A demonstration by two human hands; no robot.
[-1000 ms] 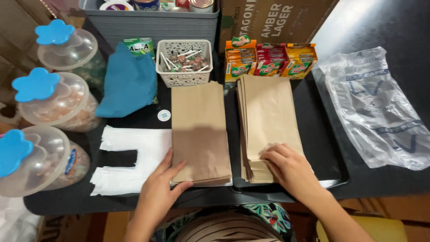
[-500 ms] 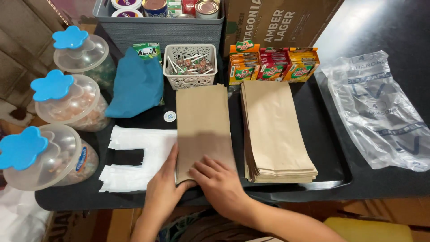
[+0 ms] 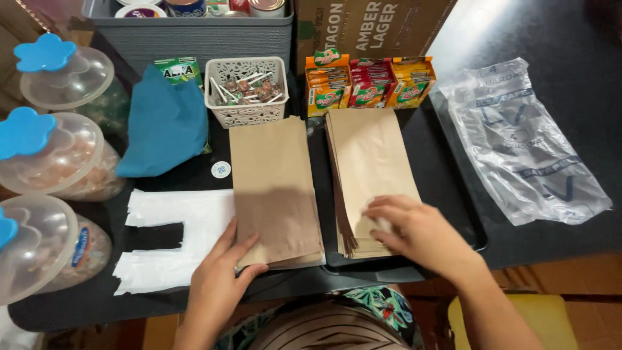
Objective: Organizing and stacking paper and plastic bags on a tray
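The left hand [image 3: 223,279] lies flat with its grip released on the near corner of a single brown paper bag [image 3: 273,188] on the counter [image 3: 538,249]. The right hand [image 3: 418,230] rests open-fingered on the bag stack [image 3: 372,165] in the black tray [image 3: 457,214]. A white lollipop basket [image 3: 246,91] and juice cartons [image 3: 369,81] stand just behind; white plastic bags [image 3: 172,240] lie left.

Bright overhead light, slight motion blur

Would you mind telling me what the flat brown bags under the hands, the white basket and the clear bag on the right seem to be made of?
The brown bags look like matte kraft paper: dull tan, with crisp flat folds. The white basket seems to be moulded plastic, judging by its even lattice walls. The clear bag looks like thin glossy plastic film: see-through, wrinkled, catching light.
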